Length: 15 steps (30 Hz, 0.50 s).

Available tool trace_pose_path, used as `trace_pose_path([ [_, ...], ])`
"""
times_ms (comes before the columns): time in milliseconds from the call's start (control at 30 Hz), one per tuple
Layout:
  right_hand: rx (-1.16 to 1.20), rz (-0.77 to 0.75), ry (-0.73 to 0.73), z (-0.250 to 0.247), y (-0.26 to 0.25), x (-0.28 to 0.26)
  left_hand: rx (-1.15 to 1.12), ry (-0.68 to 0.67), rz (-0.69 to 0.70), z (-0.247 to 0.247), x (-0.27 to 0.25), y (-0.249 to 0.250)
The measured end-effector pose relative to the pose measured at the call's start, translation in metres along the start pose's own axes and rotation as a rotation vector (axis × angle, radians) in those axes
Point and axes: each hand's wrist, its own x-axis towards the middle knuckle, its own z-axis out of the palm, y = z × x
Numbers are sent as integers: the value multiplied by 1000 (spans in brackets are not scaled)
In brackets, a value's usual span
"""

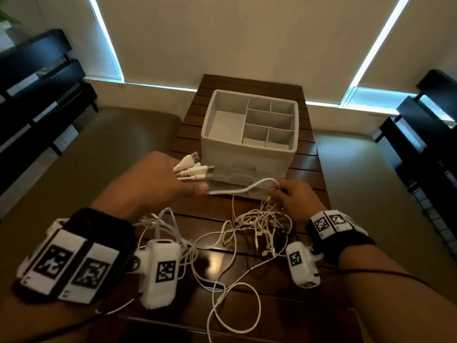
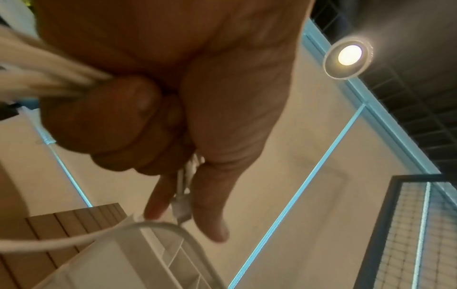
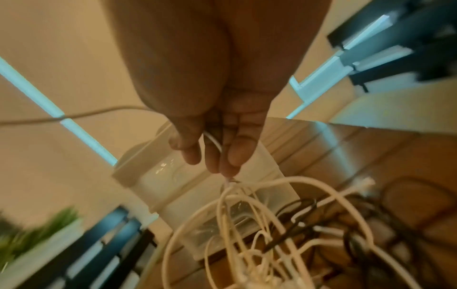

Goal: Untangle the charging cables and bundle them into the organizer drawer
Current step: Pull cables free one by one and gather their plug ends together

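White cables (image 1: 195, 171) beside organizer (image 1: 247, 147) front

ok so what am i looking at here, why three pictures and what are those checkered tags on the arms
No machine: these are a person's two bare hands. The wide picture comes from a head camera; the other two from cameras on each wrist, looking along the hand. The tags sit on the wrist bands. On the table stands a white organizer, a tangle of cables before it. The left hand grips a bunch of plugs; the right hand pinches a thin cable above the tangle.
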Motion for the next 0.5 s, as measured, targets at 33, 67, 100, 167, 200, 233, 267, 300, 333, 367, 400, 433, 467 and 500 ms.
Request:
trace_pose_path([
  [33,-74,-40,-2,0,-5,0,-23,50,33,3,-2,1],
  [67,-175,-99,-20,1,-12,0,-59,122,79,7,-3,3],
  [100,-285,-169,-39,3,-19,0,-110,197,115,14,-4,7],
  [167,-400,-302,-49,6,-38,-1,-218,247,129,33,-3,16],
  [200,-396,-367,-38,6,-47,-2,-260,209,104,45,-1,19],
  [233,-360,-416,-22,7,-54,-3,-285,150,72,56,2,20],
  [267,-302,-449,3,7,-61,-5,-279,94,46,67,7,18],
  [300,-246,-475,37,6,-65,-6,-243,56,29,75,11,14],
  [333,-201,-495,79,5,-67,-8,-205,45,16,80,15,10],
  [367,-171,-511,115,4,-66,-10,-179,53,2,81,17,7],
  [400,-164,-503,121,4,-63,-10,-172,65,-6,78,18,5],
  [433,-167,-464,91,5,-57,-10,-177,75,-1,75,17,5],
  [467,-171,-399,24,5,-50,-9,-184,82,21,70,14,6],
  [500,-176,-326,-64,7,-42,-7,-189,84,46,64,11,8],
])
